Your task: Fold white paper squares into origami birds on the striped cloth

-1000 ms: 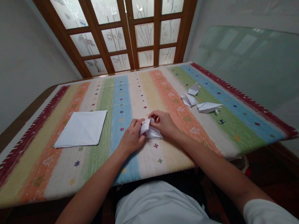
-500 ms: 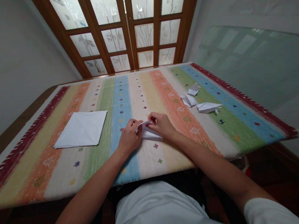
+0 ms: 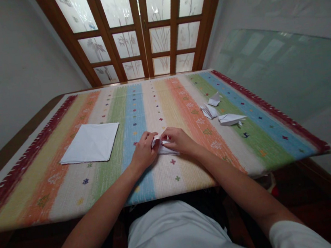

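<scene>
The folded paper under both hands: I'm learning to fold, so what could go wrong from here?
The left hand and right hand press the small folded paper onto the striped cloth; that soft weave may leave a blunt or crooked crease. The fingers hide most of the paper, so edges could slip out of line unseen. The right forearm might brush the folded pieces lying nearby on its side.

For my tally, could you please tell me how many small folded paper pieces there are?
4: held piece between left hand and right hand; far piece, middle piece, near piece to the right.
</scene>
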Tool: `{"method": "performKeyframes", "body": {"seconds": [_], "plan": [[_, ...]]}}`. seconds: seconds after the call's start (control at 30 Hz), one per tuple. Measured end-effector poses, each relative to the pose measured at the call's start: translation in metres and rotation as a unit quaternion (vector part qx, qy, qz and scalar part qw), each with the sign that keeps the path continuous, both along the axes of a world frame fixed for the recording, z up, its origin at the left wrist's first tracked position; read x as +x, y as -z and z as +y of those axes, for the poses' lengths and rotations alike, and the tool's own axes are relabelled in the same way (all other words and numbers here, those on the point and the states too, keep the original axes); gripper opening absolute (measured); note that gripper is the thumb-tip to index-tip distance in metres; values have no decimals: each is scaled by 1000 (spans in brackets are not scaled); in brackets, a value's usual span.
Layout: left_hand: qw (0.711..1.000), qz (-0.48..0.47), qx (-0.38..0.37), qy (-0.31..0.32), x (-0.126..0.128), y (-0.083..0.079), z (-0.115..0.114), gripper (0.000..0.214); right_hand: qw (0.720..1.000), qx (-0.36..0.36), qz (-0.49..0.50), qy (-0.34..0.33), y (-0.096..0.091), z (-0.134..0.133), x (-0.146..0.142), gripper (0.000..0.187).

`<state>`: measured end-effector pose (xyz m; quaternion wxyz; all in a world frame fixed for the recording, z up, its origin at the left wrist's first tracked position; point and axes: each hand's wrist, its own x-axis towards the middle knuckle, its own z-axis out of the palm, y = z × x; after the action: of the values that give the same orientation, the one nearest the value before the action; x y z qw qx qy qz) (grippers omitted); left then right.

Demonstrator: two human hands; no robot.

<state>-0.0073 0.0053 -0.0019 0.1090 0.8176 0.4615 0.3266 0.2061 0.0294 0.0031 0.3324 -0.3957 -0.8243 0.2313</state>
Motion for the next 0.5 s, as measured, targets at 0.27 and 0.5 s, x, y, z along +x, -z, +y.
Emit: {"method": "performKeyframes", "body": {"seconds": [0.27, 0.5], "plan": [[1000, -1, -13, 6, 4, -3, -3, 34, 996, -74, 53, -17, -1, 2, 11, 33], [999, 8, -36, 34, 3, -4, -5, 51, 989, -119, 83, -3, 0, 2, 10, 29]]}}
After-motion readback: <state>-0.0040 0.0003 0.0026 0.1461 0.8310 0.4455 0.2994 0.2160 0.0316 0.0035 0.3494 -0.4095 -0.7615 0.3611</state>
